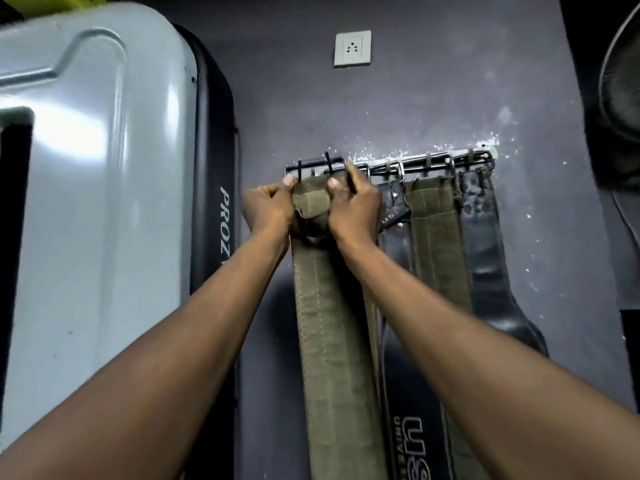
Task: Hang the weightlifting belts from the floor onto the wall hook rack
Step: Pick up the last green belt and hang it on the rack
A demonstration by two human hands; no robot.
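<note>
Head view: both hands up at the left end of the wall hook rack (391, 164), working the top of an olive canvas belt (332, 323). Left hand (268, 207) is clenched on the belt's left edge, thumb up by the end hook. Right hand (353, 206) is clamped on the right edge, fingertips touching the rack bar. Folded top of the belt sits just under the two black hooks (327, 162); can't tell if it's seated on one yet.

Handling, my read: thick stitched webbing, soft in bending but broad and fairly weighty, hangs straight down past the frame bottom. Not slippery, not fragile. Grip it where it's held now, at the folded loop near the top, both edges, so the loop stays open for the hook.

Room: rack's right portion is taken by a black leather belt (394, 254), a second olive belt (436, 237) and another black belt (485, 244), hanging edge to edge. Right knuckles touch or nearly touch the leather one. Left of the rack is bare wall, then a grey machine housing (97, 188) close by, so sideways swing is tight both ways.
</note>
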